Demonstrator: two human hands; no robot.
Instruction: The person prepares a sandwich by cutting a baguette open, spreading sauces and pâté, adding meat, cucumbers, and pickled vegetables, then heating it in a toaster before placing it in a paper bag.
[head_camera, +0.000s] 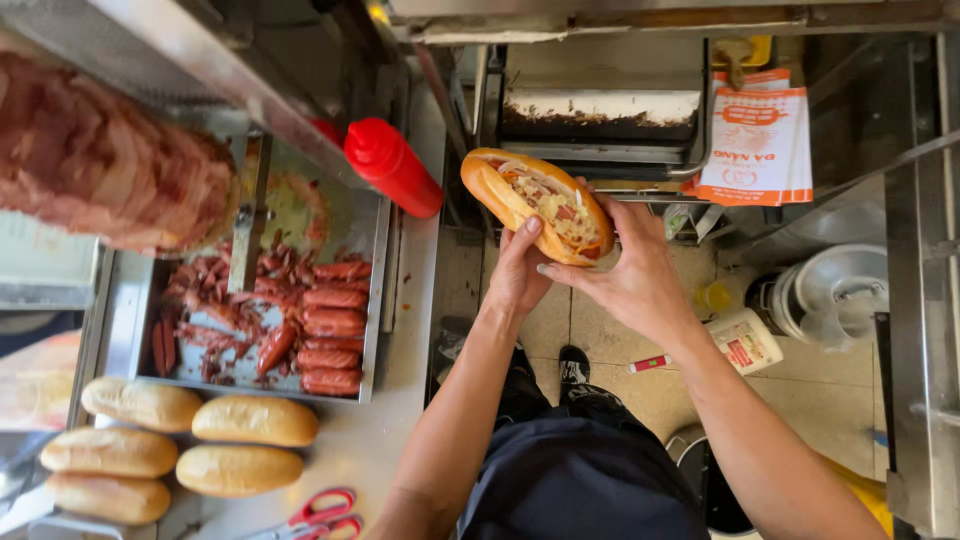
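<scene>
A split bread roll (538, 204) filled with shredded vegetables and bits of meat is held in the air in front of me, open side up. My left hand (515, 272) cups it from below, thumb against its near side. My right hand (625, 270) grips its right end, fingers wrapped around the crust. Both hands are above the tiled floor, to the right of the metal counter.
A steel tray (128, 320) of sausages and meat scraps sits on the counter, under a big meat spit (100, 165). A red squeeze bottle (392, 165) stands by it. Several plain rolls (250, 420) and red scissors (320, 510) lie near me. A press grill (600, 110), paper bags (757, 145) and bottles are right.
</scene>
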